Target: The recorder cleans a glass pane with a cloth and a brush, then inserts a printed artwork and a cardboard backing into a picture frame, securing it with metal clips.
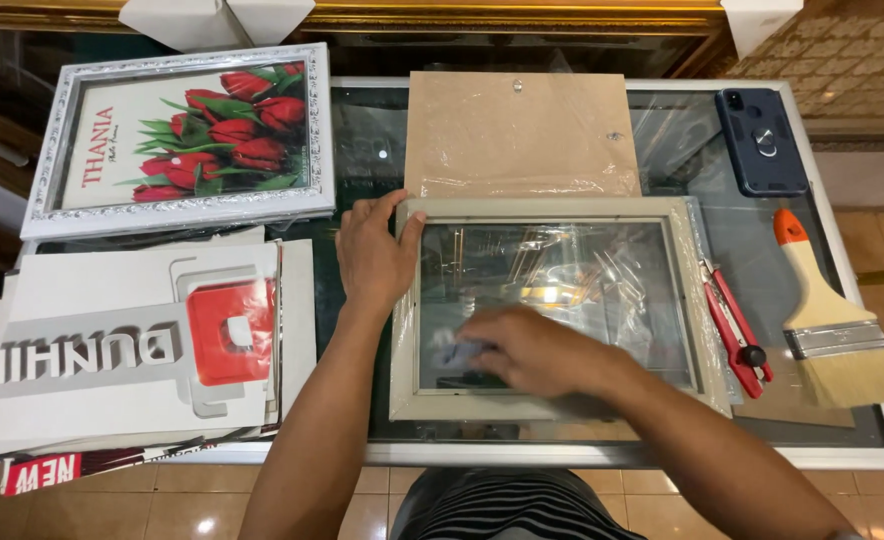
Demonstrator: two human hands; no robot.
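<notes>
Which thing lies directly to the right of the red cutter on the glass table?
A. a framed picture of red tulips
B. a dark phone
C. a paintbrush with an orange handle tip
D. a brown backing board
C: the paintbrush lies just right of the red cutter, both on the table.

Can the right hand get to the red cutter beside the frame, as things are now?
Probably yes. The right hand lies on the frame's glass, and the red cutter sits just past the frame edge, with nothing between.

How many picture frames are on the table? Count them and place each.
2. A white ornate frame with a red tulip picture lies at the far left; a plain beige frame lies in the middle under both hands. Others may hide in the left stack.
</notes>
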